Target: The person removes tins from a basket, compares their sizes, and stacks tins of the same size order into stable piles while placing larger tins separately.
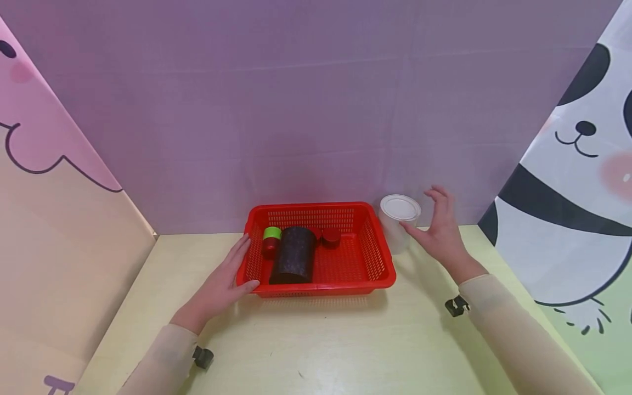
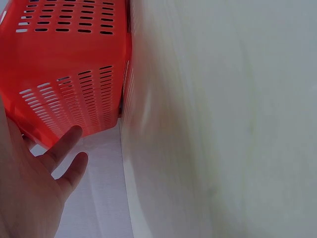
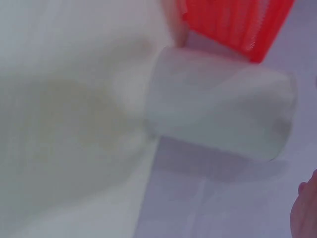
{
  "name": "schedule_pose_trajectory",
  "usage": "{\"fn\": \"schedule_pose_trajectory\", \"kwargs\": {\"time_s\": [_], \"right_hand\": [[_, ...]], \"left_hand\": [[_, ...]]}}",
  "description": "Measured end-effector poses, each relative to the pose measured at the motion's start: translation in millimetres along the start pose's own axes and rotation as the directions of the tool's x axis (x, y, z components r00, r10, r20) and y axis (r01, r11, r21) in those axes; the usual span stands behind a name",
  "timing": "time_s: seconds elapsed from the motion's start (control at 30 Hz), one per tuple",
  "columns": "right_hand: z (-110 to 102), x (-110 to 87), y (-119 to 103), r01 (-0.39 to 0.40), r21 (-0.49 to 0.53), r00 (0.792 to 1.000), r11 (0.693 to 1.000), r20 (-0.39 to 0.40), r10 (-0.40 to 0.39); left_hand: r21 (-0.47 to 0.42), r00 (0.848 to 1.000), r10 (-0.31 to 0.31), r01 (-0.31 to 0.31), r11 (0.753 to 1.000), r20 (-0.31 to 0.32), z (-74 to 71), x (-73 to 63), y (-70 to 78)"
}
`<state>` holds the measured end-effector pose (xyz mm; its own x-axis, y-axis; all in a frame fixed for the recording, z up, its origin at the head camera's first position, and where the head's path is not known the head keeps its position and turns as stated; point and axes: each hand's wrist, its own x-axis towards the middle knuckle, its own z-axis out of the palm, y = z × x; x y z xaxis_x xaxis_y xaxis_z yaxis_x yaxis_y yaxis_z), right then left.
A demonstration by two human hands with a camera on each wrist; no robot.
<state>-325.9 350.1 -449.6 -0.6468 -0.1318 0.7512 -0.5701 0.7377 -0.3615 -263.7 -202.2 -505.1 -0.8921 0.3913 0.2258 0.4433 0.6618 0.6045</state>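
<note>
A red plastic basket [image 1: 340, 286] stands on the table towards the back wall. My left hand [image 1: 228, 281] rests at its left end, fingers extended along the side and thumb at the front rim. The left wrist view shows two straight fingers [image 2: 73, 171] beside the slotted basket wall. Just right of the basket stands a white lidded canister [image 1: 398, 225], upright. Around its right side my right hand [image 1: 441, 233] is spread, thumb in front of the canister's edge and fingers apart from it. In the right wrist view the canister [image 3: 218, 101] is blurred.
Inside the basket lie a dark cylinder [image 1: 294, 255], a green-topped red piece [image 1: 271, 236] and small round red pieces [image 1: 331, 237]. A purple cloth wall [image 1: 316, 109] rises behind the table [image 1: 321, 345]. A panda-print panel [image 1: 568, 214] borders the right side.
</note>
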Motion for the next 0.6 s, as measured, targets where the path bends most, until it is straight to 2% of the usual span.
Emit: {"fn": "schedule_pose_trajectory", "kwargs": {"time_s": [0.13,0.27,0.37,0.47,0.6], "right_hand": [[2,14.5,-24,-0.008,0.060,1.000,0.998,0.014,0.007],[11,29.6,-50,-0.041,0.108,0.995,0.993,0.099,0.031],[21,39.2,-68,-0.060,0.120,0.982,0.991,0.185,0.037],[29,46.2,-86,-0.112,0.139,0.952,0.984,0.300,0.066],[42,55.8,-111,-0.189,0.154,0.885,0.970,0.454,0.101]], "left_hand": [[-0.001,1.000,0.006,-0.006,1.000,-0.001,0.5,-0.6,0.6],[0.002,1.000,0.000,0.000,1.000,-0.004,0.3,-0.2,0.8],[0.006,1.000,0.007,-0.007,1.000,-0.011,0.1,0.7,0.4],[0.008,1.000,0.014,-0.014,1.000,-0.014,0.2,1.2,-0.5],[0.002,1.000,0.014,-0.014,1.000,-0.011,0.0,0.9,-1.5]]}}
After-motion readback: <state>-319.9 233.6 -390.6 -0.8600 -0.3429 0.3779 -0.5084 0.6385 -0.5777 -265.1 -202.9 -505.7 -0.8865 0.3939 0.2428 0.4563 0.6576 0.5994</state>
